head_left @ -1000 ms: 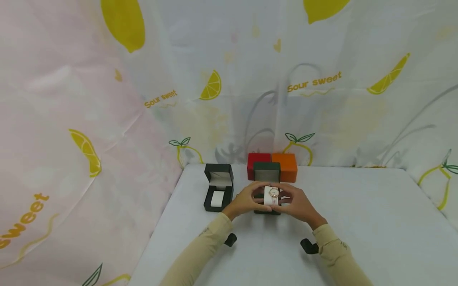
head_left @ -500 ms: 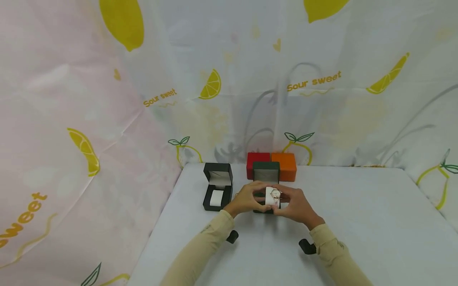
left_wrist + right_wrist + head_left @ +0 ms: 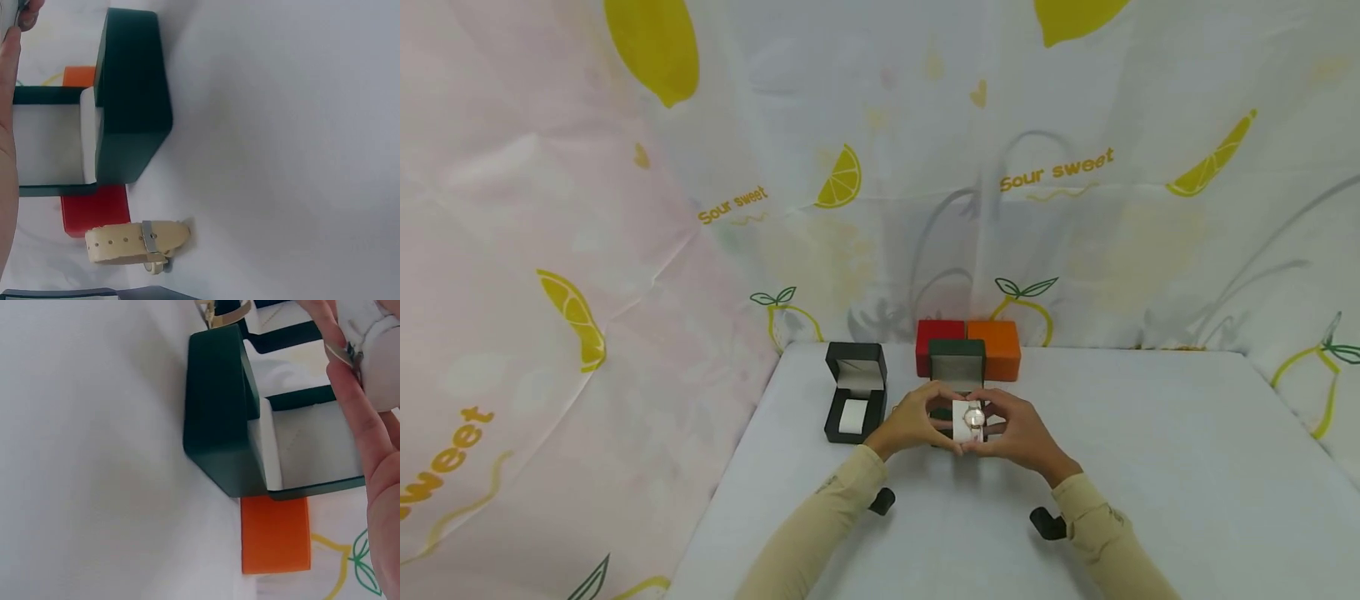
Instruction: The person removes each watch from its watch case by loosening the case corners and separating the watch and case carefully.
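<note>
In the head view a wristwatch with a round dial (image 3: 974,418) is wrapped round a white watch cushion (image 3: 958,422). My left hand (image 3: 913,422) grips the cushion from the left, and my right hand (image 3: 1019,427) holds its right side, fingers and thumbs curled about it. Behind them stands a green watch box (image 3: 957,362), lid raised; the hands cover much of its base. The right wrist view shows the cushion (image 3: 384,362) against the fingers of my right hand (image 3: 384,462). Only part of my left hand (image 3: 7,119) enters the left wrist view.
To the left is an open black watch box (image 3: 831,429) with a white cushion inside. A red box (image 3: 928,337) and an orange box (image 3: 1003,354) stand behind the green one. A cream-strapped watch (image 3: 122,242) lies between the green and black boxes.
Both hands have shifted slightly down in the head view with the cushion and watch. The cushion has swayed a little right, then back left. The boxes stay where they were.
</note>
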